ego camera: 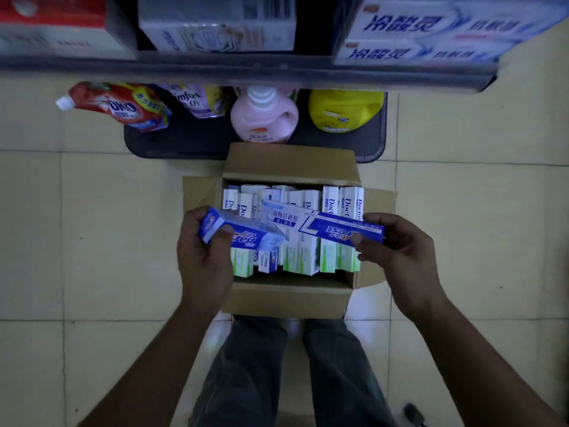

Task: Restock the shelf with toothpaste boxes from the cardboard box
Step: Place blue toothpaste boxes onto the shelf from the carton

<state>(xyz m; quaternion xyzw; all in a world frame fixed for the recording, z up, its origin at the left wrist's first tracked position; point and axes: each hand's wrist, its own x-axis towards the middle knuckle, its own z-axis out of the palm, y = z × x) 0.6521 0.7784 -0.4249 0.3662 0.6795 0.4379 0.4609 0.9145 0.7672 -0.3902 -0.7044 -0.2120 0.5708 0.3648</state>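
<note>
2 blue toothpaste boxes are held just above the open cardboard box (289, 295), which sits on the tiled floor (92, 226). The left hand (203, 257) curls its fingers round one end of the shorter-looking blue box (243, 234), thumb on its face. The right hand (397, 251) pinches the end of the longer blue box (326, 226), which lies level and crosses over the other one's tip; whether the 2 touch is hard to tell. Inside the carton stand rows of white-and-green boxes (308, 257), upright and packed close. Beyond it, a dark bottom shelf (191, 143) carries a pink bottle (263, 121) and a yellow jug (345, 109). Overhead, the upper shelf (246, 72) holds stacked white-and-blue cartons (431, 32).
</note>
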